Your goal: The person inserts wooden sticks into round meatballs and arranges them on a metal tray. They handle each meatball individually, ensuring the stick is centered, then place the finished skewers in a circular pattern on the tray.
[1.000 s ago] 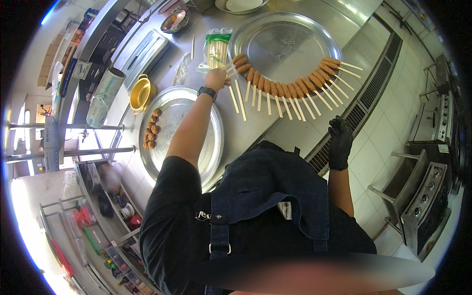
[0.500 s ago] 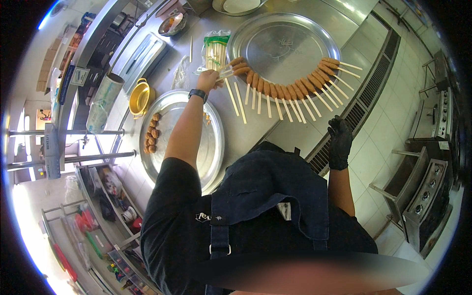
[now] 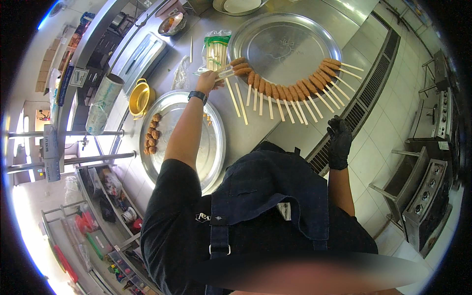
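Observation:
My bare left hand [image 3: 207,82], with a dark watch on the wrist, is closed round the wooden sticks of two breaded skewers [image 3: 240,67]. Their brown, oblong coated ends rest at the left rim of a large round metal tray [image 3: 280,42]. Along that tray's near rim lies a curved row of several like skewers [image 3: 290,93], sticks pointing outward. My right hand [image 3: 339,140], in a black glove, hovers at the right, beyond the stick ends. Its fingers are loosely bent and somewhat apart, with nothing seen in them. Two loose sticks [image 3: 241,103] lie below my left hand.
A second round tray [image 3: 216,132] under my left forearm bears several brown balls [image 3: 153,132] and crumbs. Near it stand a gold pot [image 3: 141,98], a plastic bag of sticks [image 3: 215,51] and a small bowl [image 3: 172,24]. A floor grate [image 3: 364,93] runs along the right.

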A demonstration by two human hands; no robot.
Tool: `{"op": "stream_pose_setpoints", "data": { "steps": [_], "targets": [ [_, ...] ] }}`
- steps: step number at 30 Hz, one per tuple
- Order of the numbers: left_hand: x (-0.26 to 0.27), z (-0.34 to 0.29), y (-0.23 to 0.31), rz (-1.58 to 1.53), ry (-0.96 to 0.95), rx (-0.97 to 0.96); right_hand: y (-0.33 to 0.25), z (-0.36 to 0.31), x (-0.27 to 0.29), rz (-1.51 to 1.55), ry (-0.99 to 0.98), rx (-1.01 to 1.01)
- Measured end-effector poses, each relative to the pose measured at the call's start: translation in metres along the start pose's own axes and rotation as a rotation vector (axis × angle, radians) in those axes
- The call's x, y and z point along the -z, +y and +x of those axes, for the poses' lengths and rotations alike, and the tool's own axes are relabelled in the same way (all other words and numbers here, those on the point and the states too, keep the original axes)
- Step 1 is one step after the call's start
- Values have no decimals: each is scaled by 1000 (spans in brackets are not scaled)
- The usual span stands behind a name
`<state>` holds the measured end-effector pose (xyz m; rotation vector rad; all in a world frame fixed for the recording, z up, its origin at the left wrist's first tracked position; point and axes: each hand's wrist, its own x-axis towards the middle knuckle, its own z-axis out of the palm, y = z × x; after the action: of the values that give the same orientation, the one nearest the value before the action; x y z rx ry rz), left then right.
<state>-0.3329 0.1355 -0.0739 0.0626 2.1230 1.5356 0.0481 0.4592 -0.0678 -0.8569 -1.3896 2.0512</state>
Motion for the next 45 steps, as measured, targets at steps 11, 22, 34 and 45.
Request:
{"op": "stream_pose_setpoints", "data": {
  "steps": [11,22,34,45],
  "targets": [
    [-3,-1,-9,-169,29,-11,6,6,0,15,-10,-6],
    [-10,-13,-10,-461,74,105,1,8,-2,25,-10,-19],
    [-70,-75,-28,-246,-2,259,5,13,-9,61,-42,-40],
    [-128,-95,-16,-549,-325,418,5,17,-16,-136,-110,75]
  ]
}}
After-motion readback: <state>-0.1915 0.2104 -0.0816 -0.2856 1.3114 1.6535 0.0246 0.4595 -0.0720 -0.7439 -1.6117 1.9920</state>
